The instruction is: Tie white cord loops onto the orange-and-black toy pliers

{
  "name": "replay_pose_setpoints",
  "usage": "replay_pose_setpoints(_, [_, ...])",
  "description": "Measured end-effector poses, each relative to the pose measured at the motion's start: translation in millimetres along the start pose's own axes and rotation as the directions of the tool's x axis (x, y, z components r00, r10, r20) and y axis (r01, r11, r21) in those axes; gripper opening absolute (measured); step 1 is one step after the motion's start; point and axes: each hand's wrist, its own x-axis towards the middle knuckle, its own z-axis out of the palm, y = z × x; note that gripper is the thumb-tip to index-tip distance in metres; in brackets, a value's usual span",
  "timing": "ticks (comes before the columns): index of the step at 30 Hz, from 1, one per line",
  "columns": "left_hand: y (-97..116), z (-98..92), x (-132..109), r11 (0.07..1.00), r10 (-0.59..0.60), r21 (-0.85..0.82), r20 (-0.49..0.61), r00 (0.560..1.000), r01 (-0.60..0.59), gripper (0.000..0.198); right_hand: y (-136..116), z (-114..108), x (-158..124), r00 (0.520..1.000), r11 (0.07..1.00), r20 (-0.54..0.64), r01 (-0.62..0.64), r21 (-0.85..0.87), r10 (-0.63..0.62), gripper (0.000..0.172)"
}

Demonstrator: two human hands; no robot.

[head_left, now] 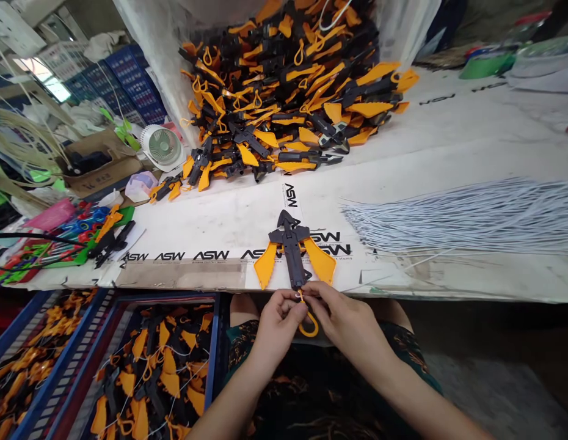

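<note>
A black plastic toy [292, 253] with two spread orange wings lies flat on the table, its pointed head facing away from me. From its near end an orange loop [310, 327] hangs over the table edge. My left hand [279, 318] pinches the narrow part between the toy's body and the loop. Closed at the same spot from the other side is my right hand [341, 311], its fingertips together. A small pale bit of cord seems to show between the fingers, but they hide most of it.
A large heap of similar toys [284, 104] fills the back of the table [211, 223]. To the right lies a bundle of white cords [467, 214]. A blue crate [215, 348] of corded toys stands below left. A small fan [162, 146] and coloured parts [82, 229] sit at left.
</note>
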Motion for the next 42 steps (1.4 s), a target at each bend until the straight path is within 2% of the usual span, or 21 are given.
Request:
replay_pose_setpoints(5, [-4.4, -1.7, 9.5, 0.999, -0.023, 0.035, -0.028, 0.999, 0.024, 0.055, -7.8, -14.1, 12.7, 0.996, 0.999, 0.086, 0.023, 0.028, -0.025, 0.019])
replay_pose_setpoints(10, [0.0, -4.4, 1.4, 0.959, 0.162, 0.253, -0.129, 0.978, -0.125, 0.04, -14.3, -17.0, 15.8, 0.99, 0.996, 0.119, 0.085, -0.011, -0.083, 0.023])
replay_pose_setpoints(13, [19.2, -20.9, -13.7, 0.934, 0.285, 0.295, -0.276, 0.918, -0.201, 0.033, -12.4, -17.1, 15.6, 0.988, 0.997, 0.128, 0.083, -0.005, -0.082, 0.025])
replay_pose_setpoints(16, [39.7, -42.6, -28.8, 0.903, 0.42, 0.293, -0.443, 0.792, -0.314, 0.029, -12.4, -20.8, 18.6, 0.987, 0.997, 0.141, 0.081, -0.006, -0.079, 0.025])
replay_pose_setpoints(17, [44.3, -48.0, -32.9, 0.888, 0.453, 0.311, -0.461, 0.763, -0.339, 0.028, -14.3, -21.8, 20.7, 0.987, 0.997, 0.138, 0.08, 0.008, -0.08, 0.025])
replay_pose_setpoints(18, [47.2, -51.7, -36.2, 0.876, 0.474, 0.334, -0.455, 0.754, -0.348, 0.028, -17.6, -22.1, 23.5, 0.988, 0.996, 0.129, 0.079, 0.043, -0.084, 0.024])
replay_pose_setpoints(21, [47.1, -51.9, -42.4, 0.855, 0.485, 0.394, -0.373, 0.791, -0.338, 0.027, -35.4, -17.2, 34.3, 0.988, 0.954, 0.098, 0.089, 0.285, -0.121, 0.022])
replay_pose_setpoints(24, [41.1, -43.7, -44.5, 0.839, 0.504, 0.406, -0.331, 0.798, -0.362, 0.028, -55.8, -6.2, 44.2, 0.976, 0.838, 0.112, 0.101, 0.536, -0.189, 0.018])
replay_pose_setpoints(27, [37.4, -39.3, -43.6, 0.855, 0.488, 0.37, -0.338, 0.805, -0.363, 0.029, -63.1, 0.9, 50.7, 0.97, 0.799, 0.137, 0.082, 0.596, -0.201, 0.017])
replay_pose_setpoints(30, [34.6, -44.6, -37.5, 0.883, 0.424, 0.36, -0.34, 0.839, -0.3, 0.029, -53.1, -0.2, 60.5, 0.969, 0.877, 0.14, 0.118, 0.465, -0.205, 0.014])
replay_pose_setpoints(33, [27.5, -56.2, -25.7, 0.875, 0.377, 0.439, -0.36, 0.853, -0.202, 0.029, -38.2, -3.2, 77.3, 0.95, 0.968, 0.198, 0.219, 0.126, -0.241, 0.014])
replay_pose_setpoints(36, [17.5, -65.8, -13.8, 0.799, 0.417, 0.58, -0.343, 0.842, -0.16, 0.025, -32.0, -2.0, 92.2, 0.898, 0.935, 0.359, 0.324, -0.145, -0.256, 0.014])
replay_pose_setpoints(39, [10.7, -68.6, -7.4, 0.733, 0.463, 0.659, -0.302, 0.833, -0.168, 0.022, -34.3, 2.7, 97.4, 0.855, 0.898, 0.469, 0.366, -0.244, -0.221, 0.009])
replay_pose_setpoints(42, [8.3, -67.8, -4.5, 0.707, 0.478, 0.683, -0.275, 0.835, -0.18, 0.02, -38.3, 8.6, 95.6, 0.843, 0.883, 0.5, 0.374, -0.284, -0.197, 0.008])
